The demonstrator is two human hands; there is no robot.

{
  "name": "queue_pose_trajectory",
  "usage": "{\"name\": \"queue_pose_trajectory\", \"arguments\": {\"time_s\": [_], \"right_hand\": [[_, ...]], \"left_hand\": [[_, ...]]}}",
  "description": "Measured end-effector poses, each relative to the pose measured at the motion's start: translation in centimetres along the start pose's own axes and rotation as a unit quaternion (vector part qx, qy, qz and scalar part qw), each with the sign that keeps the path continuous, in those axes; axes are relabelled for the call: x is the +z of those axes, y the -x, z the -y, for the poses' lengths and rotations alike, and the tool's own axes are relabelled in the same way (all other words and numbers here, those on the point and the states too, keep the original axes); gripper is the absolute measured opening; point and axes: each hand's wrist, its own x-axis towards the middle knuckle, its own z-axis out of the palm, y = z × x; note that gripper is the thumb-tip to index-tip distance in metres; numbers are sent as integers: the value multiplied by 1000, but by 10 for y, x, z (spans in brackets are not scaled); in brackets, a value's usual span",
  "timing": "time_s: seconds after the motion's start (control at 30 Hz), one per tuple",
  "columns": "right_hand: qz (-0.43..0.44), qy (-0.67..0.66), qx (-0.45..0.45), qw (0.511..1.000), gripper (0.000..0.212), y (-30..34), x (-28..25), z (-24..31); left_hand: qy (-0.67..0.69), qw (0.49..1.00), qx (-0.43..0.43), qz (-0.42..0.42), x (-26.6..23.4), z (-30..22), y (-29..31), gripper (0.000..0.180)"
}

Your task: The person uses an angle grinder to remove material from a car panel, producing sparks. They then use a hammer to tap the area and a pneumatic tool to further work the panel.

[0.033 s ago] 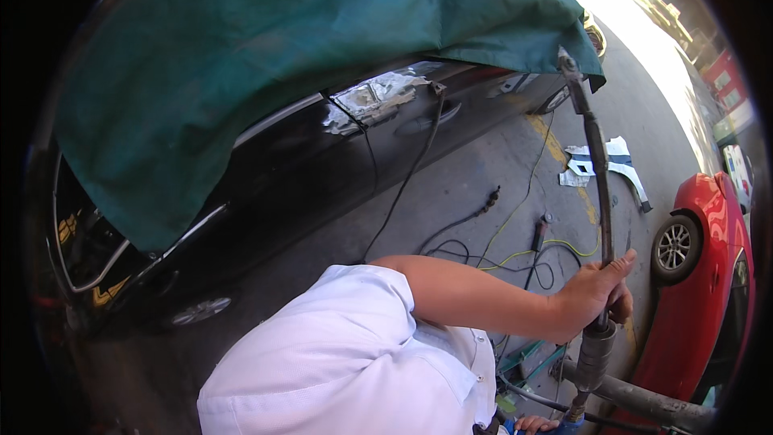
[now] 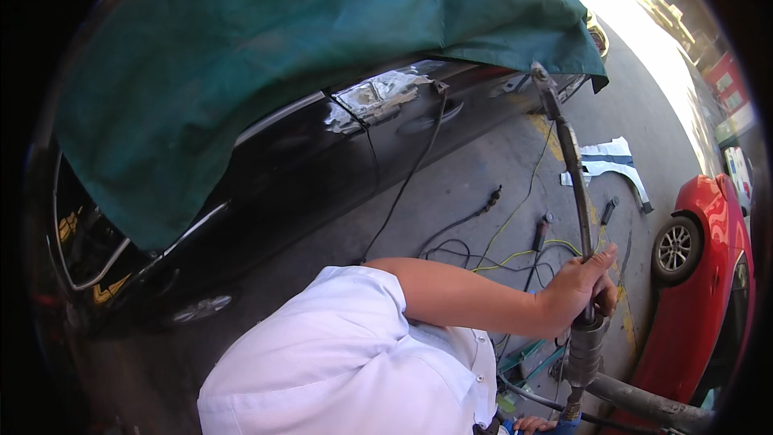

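My left hand point(image 2: 580, 286) is closed around the rod of a slide hammer point(image 2: 570, 157), right above its thick cylindrical weight point(image 2: 585, 350). The rod slants up and slightly left, and its pointed metal tip shows in front of the far lower side of a black car point(image 2: 298, 161); I cannot tell whether they touch. At the bottom edge, my right hand point(image 2: 535, 424) shows only its fingers, curled at the tool's blue lower end. On the car's side is a ragged patch of bare, silvery metal point(image 2: 374, 101). A clamp point(image 2: 440, 87) with a dark cable sits beside that patch.
A green cover point(image 2: 322, 48) drapes over the car. Black and yellow-green cables point(image 2: 491, 262) and two handheld tools point(image 2: 540, 234) lie on the floor. Beyond them lies a pale fender panel point(image 2: 616, 163). A red car point(image 2: 696, 298) stands at right, near a thick grey bar point(image 2: 652, 403).
The slide hammer has swung left with my left hand, its tip moving left and slightly lower. A second tool on the floor now shows beside the rod.
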Motion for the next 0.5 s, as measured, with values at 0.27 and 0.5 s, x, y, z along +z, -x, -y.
{"name": "queue_pose_trajectory", "arguments": {"time_s": [0.27,0.5], "right_hand": [[-41,220,172,959,38,-58,63,10],[-39,266,208,940,39,-80,105,1]], "left_hand": [[103,964,82,-229,-130,-60,46,46],[155,954,149,-210,-156,-111,68,44]]}}
